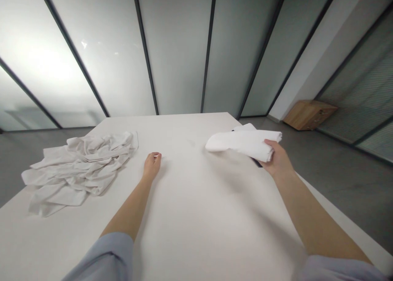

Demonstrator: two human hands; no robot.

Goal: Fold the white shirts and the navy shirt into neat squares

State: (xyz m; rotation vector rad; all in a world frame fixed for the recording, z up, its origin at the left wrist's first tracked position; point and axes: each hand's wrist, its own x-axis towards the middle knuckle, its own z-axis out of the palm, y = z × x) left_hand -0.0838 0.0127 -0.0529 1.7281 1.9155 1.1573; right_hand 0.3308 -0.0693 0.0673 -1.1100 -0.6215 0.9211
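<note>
My right hand point(278, 160) grips one end of a folded white cloth point(241, 144), thumb on top and fingers beneath. The cloth is held over the right side of the table, its free end pointing left and casting a shadow. Behind it shows another bit of white fabric point(246, 127), and a dark edge point(256, 162) peeks out below; most of both is hidden. My left hand point(152, 165) hovers just over the table with loosely curled fingers, a small gap at the fingertips and no cloth in it. To its left lies a crumpled heap of white cloth point(89, 162).
A white table point(190, 215) spreads out in front of me, with its far edge near frosted glass panels point(181, 48). Grey floor point(337, 170) lies to the right. A wooden cabinet point(302, 114) stands on it by a pale pillar point(313, 56).
</note>
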